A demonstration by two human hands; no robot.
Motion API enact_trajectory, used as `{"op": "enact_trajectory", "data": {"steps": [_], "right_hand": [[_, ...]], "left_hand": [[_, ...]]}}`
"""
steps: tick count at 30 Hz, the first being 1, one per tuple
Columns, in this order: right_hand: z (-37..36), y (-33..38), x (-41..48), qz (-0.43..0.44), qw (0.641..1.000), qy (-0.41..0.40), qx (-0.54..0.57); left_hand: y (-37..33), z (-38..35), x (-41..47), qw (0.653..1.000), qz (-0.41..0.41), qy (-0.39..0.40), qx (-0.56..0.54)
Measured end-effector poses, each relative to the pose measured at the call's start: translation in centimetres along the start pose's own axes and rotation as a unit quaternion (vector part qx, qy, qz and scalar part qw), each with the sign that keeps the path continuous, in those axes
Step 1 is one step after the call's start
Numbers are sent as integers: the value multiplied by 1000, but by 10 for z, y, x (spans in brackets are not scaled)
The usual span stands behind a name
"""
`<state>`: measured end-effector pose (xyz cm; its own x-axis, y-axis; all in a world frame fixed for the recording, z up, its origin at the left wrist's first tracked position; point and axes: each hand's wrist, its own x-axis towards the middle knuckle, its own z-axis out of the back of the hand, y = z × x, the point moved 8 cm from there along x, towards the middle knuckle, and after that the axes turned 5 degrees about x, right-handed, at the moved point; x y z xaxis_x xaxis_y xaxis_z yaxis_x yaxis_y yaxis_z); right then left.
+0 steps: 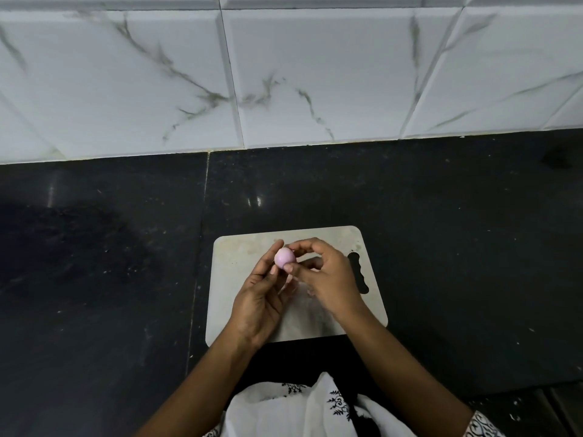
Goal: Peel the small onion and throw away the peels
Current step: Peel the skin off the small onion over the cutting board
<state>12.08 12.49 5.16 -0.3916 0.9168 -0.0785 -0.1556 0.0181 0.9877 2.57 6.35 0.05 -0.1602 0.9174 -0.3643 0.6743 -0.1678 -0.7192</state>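
Observation:
A small pink onion [283, 256], smooth and pale, is held above the grey cutting board [239, 257]. My left hand [262, 298] holds it from the left with the fingertips. My right hand [325, 279] pinches it from the right between thumb and forefinger. A few thin pale bits that look like peels [307, 291] lie on the board under my hands, partly hidden.
The board, with a handle slot [358, 272] on its right side, lies on a dark stone counter [110, 279]. A white marbled tile wall [284, 74] rises behind. The counter's front edge is at the lower right.

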Motion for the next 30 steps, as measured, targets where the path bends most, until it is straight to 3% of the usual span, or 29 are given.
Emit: {"op": "enact_trajectory", "data": {"steps": [3,6,8,12,18,25,28,30], "right_hand": [[5,13,2,91,993,-13,-77],[3,18,-1,122,983,10,-138],[3,14,0,96,988,27,-120],[6,-2,3,-25,997,52,43],[4,0,4,-3,999,16,34],[1,-10,11,-103,980,-18,169],[6,-11,10,-112,980,-40,159],[7,-4,8,-72,991,-1,112]], "left_hand": [[-5,3,0,999,-7,-24,46],[-14,6,1,993,-31,-42,109],[-16,8,2,992,-32,-45,110],[-14,16,3,996,-23,-62,61],[-16,10,-1,995,-57,-59,49],[-17,4,-3,996,-71,-53,20],[-14,1,-3,998,-45,-41,-27],[-13,0,-3,998,-24,-35,-38]]}}
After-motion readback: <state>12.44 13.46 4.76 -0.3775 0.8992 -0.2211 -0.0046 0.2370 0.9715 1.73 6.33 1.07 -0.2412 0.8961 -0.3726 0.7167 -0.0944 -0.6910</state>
